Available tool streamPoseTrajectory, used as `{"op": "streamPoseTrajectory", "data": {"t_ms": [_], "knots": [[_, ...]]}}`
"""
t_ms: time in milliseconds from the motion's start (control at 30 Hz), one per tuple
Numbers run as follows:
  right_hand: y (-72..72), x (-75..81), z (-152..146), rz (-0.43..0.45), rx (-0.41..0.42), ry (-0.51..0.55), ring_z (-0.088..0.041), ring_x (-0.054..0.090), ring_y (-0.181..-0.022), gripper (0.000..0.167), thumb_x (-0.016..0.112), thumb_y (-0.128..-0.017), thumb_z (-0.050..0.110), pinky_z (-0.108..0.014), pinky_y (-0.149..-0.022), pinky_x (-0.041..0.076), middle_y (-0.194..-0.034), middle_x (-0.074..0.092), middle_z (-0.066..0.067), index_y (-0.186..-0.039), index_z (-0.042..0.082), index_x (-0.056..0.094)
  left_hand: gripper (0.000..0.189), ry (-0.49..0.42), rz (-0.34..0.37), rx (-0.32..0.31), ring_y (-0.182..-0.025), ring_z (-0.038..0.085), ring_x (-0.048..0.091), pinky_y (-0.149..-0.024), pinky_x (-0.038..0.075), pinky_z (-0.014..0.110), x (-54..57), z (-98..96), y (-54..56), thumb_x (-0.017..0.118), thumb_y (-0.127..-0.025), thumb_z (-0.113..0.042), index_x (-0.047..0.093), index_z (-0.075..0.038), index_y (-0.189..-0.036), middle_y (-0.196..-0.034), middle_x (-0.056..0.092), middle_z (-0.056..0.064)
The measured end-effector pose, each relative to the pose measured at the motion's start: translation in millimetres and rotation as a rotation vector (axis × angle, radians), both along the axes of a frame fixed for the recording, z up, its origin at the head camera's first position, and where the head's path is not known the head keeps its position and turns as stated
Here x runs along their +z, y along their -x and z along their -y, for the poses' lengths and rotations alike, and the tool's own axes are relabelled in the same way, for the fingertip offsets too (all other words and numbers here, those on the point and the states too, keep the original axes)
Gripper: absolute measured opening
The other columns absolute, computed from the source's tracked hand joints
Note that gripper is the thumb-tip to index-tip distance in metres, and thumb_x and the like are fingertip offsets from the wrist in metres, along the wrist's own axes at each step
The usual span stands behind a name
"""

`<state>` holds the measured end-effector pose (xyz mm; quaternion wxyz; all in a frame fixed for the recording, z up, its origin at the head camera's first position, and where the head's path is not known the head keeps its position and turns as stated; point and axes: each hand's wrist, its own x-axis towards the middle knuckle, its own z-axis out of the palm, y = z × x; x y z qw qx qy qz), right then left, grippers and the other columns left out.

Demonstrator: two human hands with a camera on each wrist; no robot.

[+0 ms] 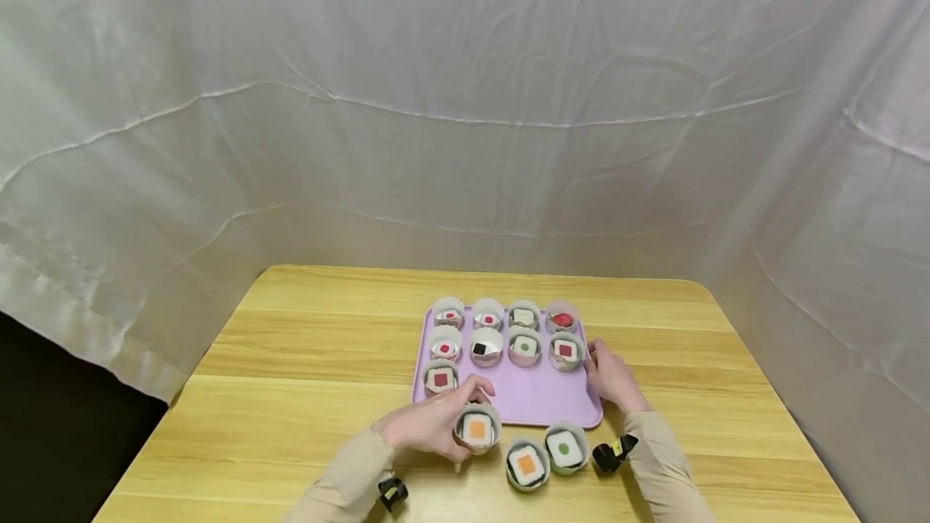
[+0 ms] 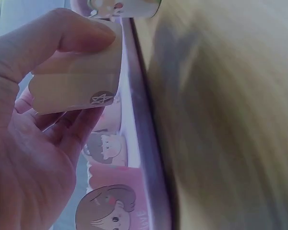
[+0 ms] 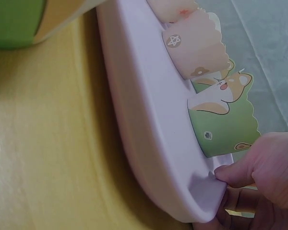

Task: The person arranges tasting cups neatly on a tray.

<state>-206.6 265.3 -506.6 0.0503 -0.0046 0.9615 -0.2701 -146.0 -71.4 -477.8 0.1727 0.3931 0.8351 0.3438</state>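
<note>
My left hand (image 1: 429,426) grips a paper cup (image 1: 477,431) holding a square white sushi roll with an orange centre, over the front edge of a lilac tray (image 1: 534,395). In the left wrist view, thumb and fingers go round the cup's wall (image 2: 77,88). My right hand (image 1: 612,378) holds the tray's right rim, with the thumb (image 3: 237,171) on its inner side and the other fingers outside. Several cups stand on the tray: two rows at the back and a cup with a red-centred roll (image 1: 440,379) at the front left, beside my left hand.
In front of the tray, on the wooden table (image 1: 291,394), stand a cup with an orange-centred roll (image 1: 526,466) and one with a green-centred roll (image 1: 567,449). Pale curtains (image 1: 465,144) enclose the table's back and sides.
</note>
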Motion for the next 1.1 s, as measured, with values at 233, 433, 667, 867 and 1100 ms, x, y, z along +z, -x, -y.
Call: {"op": "streamPoseTrajectory", "data": {"t_ms": [233, 433, 667, 867, 1100], "knots": [[0.0, -1.9, -1, -0.006, 0.005, -0.002, -0.036, 0.065, -0.089, 0.028, 0.047, -0.102, 0.011, -0.051, -0.075, 0.053, -0.105, 0.067, -0.028, -0.125, -0.005, 0.05, 0.083, -0.007, 0.002, 0.023, -0.115, 0.01, 0.061, -0.108, 0.049, 0.03, 3.4, -1.4, 10.3, 0.084, -0.07, 0.0, 0.034, -0.014, -0.134, -0.129, 0.06, 0.003], [0.3, -3.6, -1, -0.024, 0.009, -0.013, -0.039, 0.066, -0.093, 0.026, 0.048, -0.101, 0.01, -0.055, -0.08, 0.052, -0.108, 0.067, -0.027, -0.123, -0.004, 0.051, 0.081, -0.043, -0.006, 0.03, -0.12, 0.017, 0.061, -0.11, 0.048, 0.031, 6.4, -3.6, 21.5, 0.084, -0.071, 0.002, 0.033, -0.011, -0.134, -0.133, 0.057, 0.007], [0.5, -3.6, -2, -0.027, 0.013, -0.014, -0.039, 0.066, -0.094, 0.026, 0.048, -0.101, 0.01, -0.055, -0.08, 0.053, -0.11, 0.067, -0.028, -0.123, -0.004, 0.05, 0.081, -0.038, -0.077, 0.04, -0.128, 0.021, 0.058, -0.115, 0.043, 0.035, 6.6, -5.8, 33.0, 0.084, -0.072, -0.003, 0.035, -0.008, -0.136, -0.14, 0.056, 0.011], [0.7, -3.6, -2, -0.019, 0.003, -0.009, -0.039, 0.066, -0.093, 0.025, 0.048, -0.102, 0.011, -0.054, -0.079, 0.052, -0.108, 0.067, -0.027, -0.122, -0.003, 0.051, 0.079, -0.011, -0.131, 0.063, -0.127, 0.02, 0.058, -0.115, 0.043, 0.033, 4.4, -9.5, 40.4, 0.085, -0.074, -0.01, 0.037, -0.008, -0.136, -0.137, 0.059, 0.007], [0.9, -4.6, -2, -0.015, -0.003, 0.0, -0.039, 0.066, -0.093, 0.025, 0.048, -0.102, 0.011, -0.053, -0.079, 0.053, -0.109, 0.067, -0.028, -0.122, -0.003, 0.051, 0.077, 0.028, -0.156, 0.078, -0.12, 0.018, 0.062, -0.109, 0.048, 0.029, 0.9, -12.8, 45.6, 0.085, -0.075, -0.012, 0.039, -0.01, -0.137, -0.134, 0.06, 0.005]]}}
